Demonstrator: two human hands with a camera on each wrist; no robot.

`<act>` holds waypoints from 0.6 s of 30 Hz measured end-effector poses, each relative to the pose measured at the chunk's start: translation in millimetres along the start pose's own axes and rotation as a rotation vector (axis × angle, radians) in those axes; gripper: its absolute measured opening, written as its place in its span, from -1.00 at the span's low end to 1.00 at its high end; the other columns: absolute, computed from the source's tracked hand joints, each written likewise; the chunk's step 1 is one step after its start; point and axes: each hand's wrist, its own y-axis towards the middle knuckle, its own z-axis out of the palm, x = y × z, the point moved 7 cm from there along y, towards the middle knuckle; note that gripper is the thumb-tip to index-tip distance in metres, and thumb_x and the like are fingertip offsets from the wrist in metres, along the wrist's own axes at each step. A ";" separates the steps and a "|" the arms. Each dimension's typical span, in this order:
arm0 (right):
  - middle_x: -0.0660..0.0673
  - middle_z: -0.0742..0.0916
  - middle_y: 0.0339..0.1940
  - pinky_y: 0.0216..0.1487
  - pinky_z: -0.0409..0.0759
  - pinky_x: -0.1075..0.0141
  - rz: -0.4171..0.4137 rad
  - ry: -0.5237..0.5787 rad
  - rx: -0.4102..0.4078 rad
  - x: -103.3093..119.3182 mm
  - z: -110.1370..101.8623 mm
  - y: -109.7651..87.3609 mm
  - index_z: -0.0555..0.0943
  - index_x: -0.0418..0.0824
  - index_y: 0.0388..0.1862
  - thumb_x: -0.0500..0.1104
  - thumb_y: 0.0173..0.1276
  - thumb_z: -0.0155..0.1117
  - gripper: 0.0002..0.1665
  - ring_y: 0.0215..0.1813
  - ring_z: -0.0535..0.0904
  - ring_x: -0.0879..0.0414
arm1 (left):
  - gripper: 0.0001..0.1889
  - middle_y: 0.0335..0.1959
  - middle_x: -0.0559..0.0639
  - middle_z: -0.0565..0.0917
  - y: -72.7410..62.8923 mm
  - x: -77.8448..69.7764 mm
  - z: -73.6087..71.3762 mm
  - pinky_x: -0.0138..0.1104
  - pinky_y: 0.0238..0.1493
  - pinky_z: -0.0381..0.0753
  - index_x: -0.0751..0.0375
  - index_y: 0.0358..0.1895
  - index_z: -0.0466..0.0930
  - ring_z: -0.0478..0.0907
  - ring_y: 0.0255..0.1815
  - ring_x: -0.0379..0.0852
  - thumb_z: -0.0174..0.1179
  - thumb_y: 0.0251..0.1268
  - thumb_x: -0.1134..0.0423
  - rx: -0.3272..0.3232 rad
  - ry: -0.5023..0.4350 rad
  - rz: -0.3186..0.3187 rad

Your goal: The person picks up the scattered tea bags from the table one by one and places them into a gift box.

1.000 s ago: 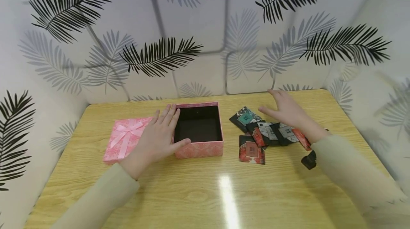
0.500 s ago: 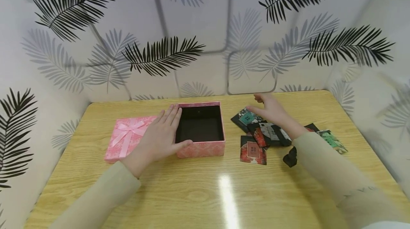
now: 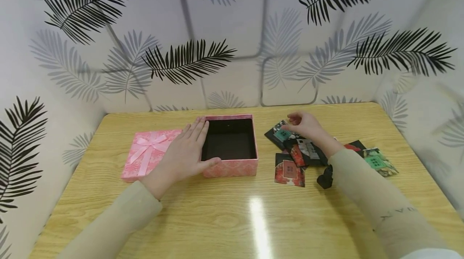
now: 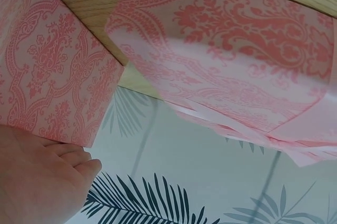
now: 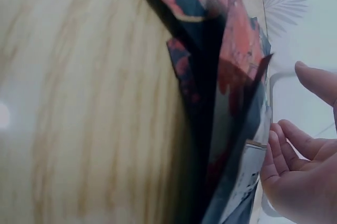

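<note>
My left hand (image 3: 183, 156) lies with straight fingers along the left wall of an uncovered pink box (image 3: 230, 168), its thumb pointing at the front wall. In the left wrist view those fingers touch the patterned side of the box (image 4: 58, 71). My right hand (image 3: 309, 127) is over the flat packet with a teal label (image 3: 282, 135), at the back left of a pile of dark packets. Its fingers are bent and its thumb stands apart from them in the right wrist view. Whether it touches a packet is hard to tell.
Left of the box lies its pink lid (image 3: 132, 161) with a ribbon bow. A red packet (image 3: 290, 171) lies in front of the pile. To the right are a green packet (image 3: 378, 162) and a small black object (image 3: 325, 177) by the right sleeve. A leaf-patterned wall borders the table.
My right hand has moved left and down, from above the pile to the teal-labelled packet, and its fingers have bent more. The left hand stays against the box. The view has shifted slightly.
</note>
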 end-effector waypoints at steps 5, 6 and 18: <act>-0.49 0.58 0.37 0.32 0.57 -0.14 0.006 -0.006 0.008 -5.0 3.2 1.6 0.43 -0.47 0.50 -0.08 0.51 0.41 -0.25 0.30 0.53 -0.31 | 0.17 0.78 0.26 -0.05 0.3 -0.2 0.3 0.04 0.79 -0.04 0.40 0.72 -0.08 -0.12 0.81 0.17 0.04 0.43 -0.50 0.008 -0.006 -0.008; -0.50 0.58 0.37 0.31 0.58 -0.14 0.002 -0.018 0.010 -5.4 3.7 1.9 0.44 -0.47 0.50 -0.08 0.50 0.42 -0.24 0.29 0.53 -0.31 | 0.17 0.78 0.26 -0.05 0.3 -0.3 0.2 0.05 0.79 -0.04 0.40 0.72 -0.07 -0.11 0.81 0.18 0.04 0.43 -0.49 0.008 -0.010 -0.008; -0.47 0.60 0.35 0.34 0.57 -0.19 -0.017 -0.141 0.036 -5.7 9.5 4.3 0.49 -0.43 0.45 -0.08 0.39 0.53 -0.21 0.31 0.55 -0.34 | 0.18 0.79 0.24 -0.07 0.6 0.4 1.7 0.04 0.79 -0.04 0.37 0.72 -0.09 -0.14 0.82 0.16 0.03 0.42 -0.51 0.018 -0.025 -0.019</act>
